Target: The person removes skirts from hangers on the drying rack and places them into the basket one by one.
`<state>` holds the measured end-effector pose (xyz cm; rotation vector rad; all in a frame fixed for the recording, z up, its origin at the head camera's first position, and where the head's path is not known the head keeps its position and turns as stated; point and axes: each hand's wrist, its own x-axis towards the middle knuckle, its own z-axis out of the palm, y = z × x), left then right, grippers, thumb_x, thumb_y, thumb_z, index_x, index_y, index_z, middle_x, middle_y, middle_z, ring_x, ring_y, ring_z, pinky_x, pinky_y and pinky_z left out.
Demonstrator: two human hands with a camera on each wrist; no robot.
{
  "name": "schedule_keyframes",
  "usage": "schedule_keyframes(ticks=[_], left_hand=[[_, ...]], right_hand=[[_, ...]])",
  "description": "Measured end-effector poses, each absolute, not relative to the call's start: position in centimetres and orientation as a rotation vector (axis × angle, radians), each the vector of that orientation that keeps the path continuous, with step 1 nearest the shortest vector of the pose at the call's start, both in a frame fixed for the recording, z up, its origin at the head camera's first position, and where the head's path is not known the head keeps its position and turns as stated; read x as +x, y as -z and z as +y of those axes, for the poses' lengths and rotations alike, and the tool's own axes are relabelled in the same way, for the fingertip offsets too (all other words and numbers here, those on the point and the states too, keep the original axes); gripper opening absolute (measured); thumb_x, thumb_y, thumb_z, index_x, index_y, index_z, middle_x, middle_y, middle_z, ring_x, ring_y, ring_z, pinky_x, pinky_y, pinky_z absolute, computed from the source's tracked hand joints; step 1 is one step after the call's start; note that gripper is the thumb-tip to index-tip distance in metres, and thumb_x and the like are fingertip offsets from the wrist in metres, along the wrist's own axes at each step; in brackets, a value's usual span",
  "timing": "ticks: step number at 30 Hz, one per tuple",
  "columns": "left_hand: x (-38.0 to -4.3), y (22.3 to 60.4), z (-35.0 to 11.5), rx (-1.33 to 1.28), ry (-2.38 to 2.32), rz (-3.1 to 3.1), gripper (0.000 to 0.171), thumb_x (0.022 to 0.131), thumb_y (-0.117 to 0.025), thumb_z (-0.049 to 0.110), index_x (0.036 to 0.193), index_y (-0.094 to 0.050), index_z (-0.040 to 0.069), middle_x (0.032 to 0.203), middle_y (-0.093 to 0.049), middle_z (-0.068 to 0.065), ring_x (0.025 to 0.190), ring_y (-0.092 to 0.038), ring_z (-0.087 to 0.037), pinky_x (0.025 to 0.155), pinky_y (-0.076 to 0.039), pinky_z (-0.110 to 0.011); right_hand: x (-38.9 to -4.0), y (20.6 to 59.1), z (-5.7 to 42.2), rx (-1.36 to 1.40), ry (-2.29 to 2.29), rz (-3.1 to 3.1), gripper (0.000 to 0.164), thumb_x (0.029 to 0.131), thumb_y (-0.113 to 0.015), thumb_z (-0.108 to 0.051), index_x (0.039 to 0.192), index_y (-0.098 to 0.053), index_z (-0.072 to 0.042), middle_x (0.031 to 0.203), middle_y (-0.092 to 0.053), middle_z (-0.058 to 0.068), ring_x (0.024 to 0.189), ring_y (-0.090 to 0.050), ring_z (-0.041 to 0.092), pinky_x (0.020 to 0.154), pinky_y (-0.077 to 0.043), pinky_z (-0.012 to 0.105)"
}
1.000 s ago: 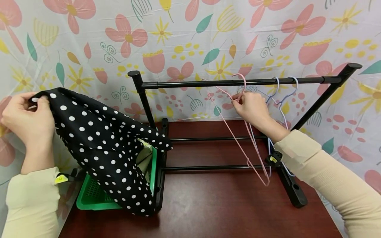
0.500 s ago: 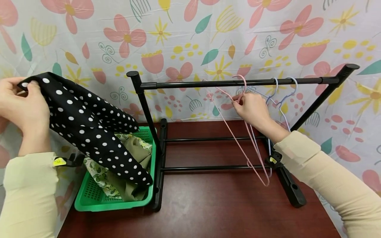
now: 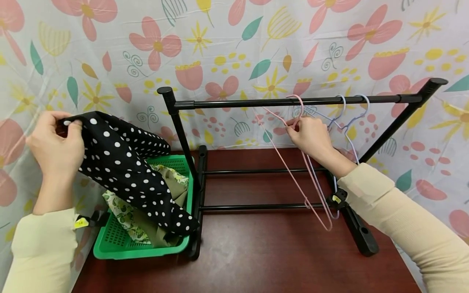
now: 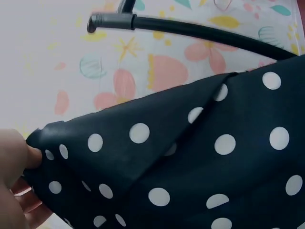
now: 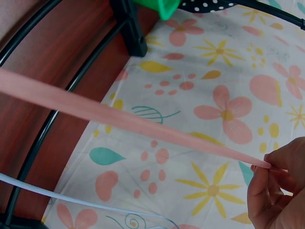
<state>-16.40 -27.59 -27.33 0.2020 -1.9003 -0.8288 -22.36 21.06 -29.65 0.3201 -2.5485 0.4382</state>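
My left hand (image 3: 58,146) pinches one corner of a black cloth with white polka dots (image 3: 128,171), up at the left in the head view. From there the cloth slants down over the basket, its lower tip reaching the rack's left leg. The left wrist view shows the thumb and fingers on the corner of the spread cloth. At the rack my right hand (image 3: 311,134) pinches a pink hanger (image 3: 289,171) just below its hook, which is at the bar. In the right wrist view thumb and fingertips meet on the pink hanger's arm (image 5: 143,126).
A black clothes rack (image 3: 256,103) stands on the dark wooden table (image 3: 256,256). Two pale blue hangers (image 3: 353,122) hang right of my right hand. Left of the rack, a green basket (image 3: 124,254) holds green floral and olive fabric (image 3: 128,219). A flowered sheet (image 3: 234,53) hangs behind.
The polka-dot cloth first rose from the rack leg's foot as my left hand moved up and left; since then both came back down and rightward. My right hand stays at the pink hanger.
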Motion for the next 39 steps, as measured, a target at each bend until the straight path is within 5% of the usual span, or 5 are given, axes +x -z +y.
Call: schedule_keyframes(ticks=[3, 10, 18, 29, 39], left_hand=[[-15.6, 27.6, -27.2, 0.155, 0.819, -1.916, 0.026, 0.082, -0.054, 0.013, 0.078, -0.055, 0.038, 0.073, -0.045, 0.038, 0.067, -0.042, 0.019, 0.067, -0.03, -0.01], [-14.1, 28.3, -26.1, 0.073, 0.762, -2.04, 0.017, 0.082, -0.055, 0.011, 0.093, -0.062, 0.0, 0.08, -0.046, 0.035, 0.068, -0.038, 0.018, 0.064, -0.028, -0.009], [-14.1, 31.1, -25.0, -0.176, 0.695, -2.263, 0.011, 0.085, -0.058, 0.007, 0.093, -0.06, 0.001, 0.075, -0.063, -0.023, 0.068, -0.057, -0.044, 0.061, -0.038, -0.045], [-14.4, 35.9, -24.5, -0.286, 0.61, -2.553, 0.011, 0.088, -0.058, 0.009, 0.098, -0.06, 0.011, 0.049, -0.043, -0.002, 0.039, -0.03, -0.012, 0.042, -0.027, -0.028], [-14.7, 42.0, -24.0, -0.296, 0.56, -2.769, 0.009, 0.087, -0.059, 0.008, 0.095, -0.06, 0.008, 0.049, -0.048, -0.003, 0.037, -0.037, -0.013, 0.037, -0.03, -0.028]], right_hand=[[-22.5, 29.7, 21.1, 0.311, -0.442, -2.551, 0.02, 0.085, -0.058, -0.017, 0.078, -0.074, -0.008, 0.063, -0.062, 0.009, 0.041, -0.039, 0.019, 0.039, -0.027, 0.03], [-22.5, 29.7, 21.3, 0.282, -0.45, -2.557, 0.021, 0.085, -0.057, -0.017, 0.076, -0.071, -0.006, 0.058, -0.058, 0.009, 0.045, -0.043, 0.023, 0.041, -0.029, 0.032], [-22.8, 29.8, 21.4, 0.252, -0.469, -2.554, 0.02, 0.084, -0.058, -0.017, 0.078, -0.074, -0.007, 0.076, -0.069, 0.011, 0.052, -0.049, 0.026, 0.045, -0.035, 0.039], [-23.0, 30.0, 22.1, 0.209, -0.484, -2.586, 0.022, 0.086, -0.056, -0.02, 0.087, -0.074, -0.007, 0.07, -0.067, 0.011, 0.051, -0.05, 0.026, 0.045, -0.033, 0.037], [-23.1, 30.4, 22.9, 0.187, -0.482, -2.581, 0.023, 0.086, -0.057, -0.02, 0.088, -0.074, -0.006, 0.067, -0.066, 0.012, 0.051, -0.052, 0.028, 0.043, -0.032, 0.036]])
